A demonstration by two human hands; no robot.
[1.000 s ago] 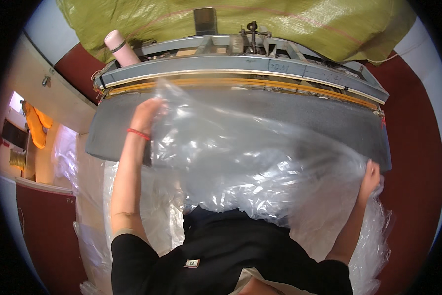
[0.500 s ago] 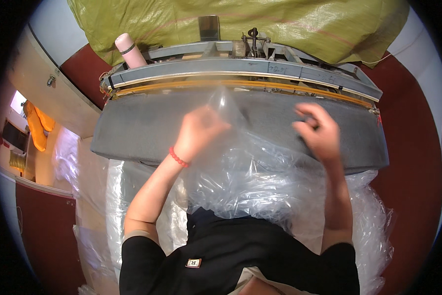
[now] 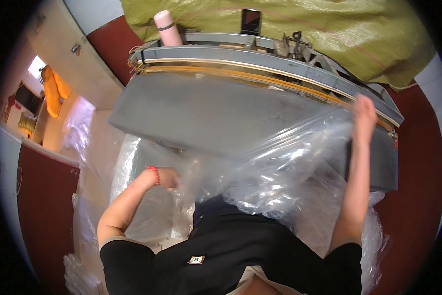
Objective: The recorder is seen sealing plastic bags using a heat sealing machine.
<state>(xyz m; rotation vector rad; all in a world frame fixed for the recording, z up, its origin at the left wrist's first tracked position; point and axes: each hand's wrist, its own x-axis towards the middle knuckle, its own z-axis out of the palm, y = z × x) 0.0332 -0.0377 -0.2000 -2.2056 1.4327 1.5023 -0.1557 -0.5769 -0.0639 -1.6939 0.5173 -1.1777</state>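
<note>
A crumpled sheet of clear plastic film (image 3: 295, 155) is drawn across my lap and up over the right part of a long dark-grey padded bench top (image 3: 201, 108). My right hand (image 3: 364, 117) is raised at the bench's far right, by the orange strip (image 3: 280, 85), and closed on the film's upper corner; the film is pulled taut in folds toward it. Low on the left, in front of the bench, my left hand (image 3: 168, 178) is curled shut with film at its fingers. Motion blurs its fingertips. A red bead bracelet (image 3: 153, 175) circles that wrist.
Behind the bench top runs a grey metal frame (image 3: 206, 53) with a dark clamp-like fitting (image 3: 297, 44). A pink bottle (image 3: 167, 29) and a dark phone-like slab (image 3: 250, 21) stand at the back, before a green tarp (image 3: 339, 29). An open door (image 3: 85, 64) is left.
My right hand has moved right and outward, taking the film with it. My left hand has dropped down and left from above the bench top. The view has tilted.
</note>
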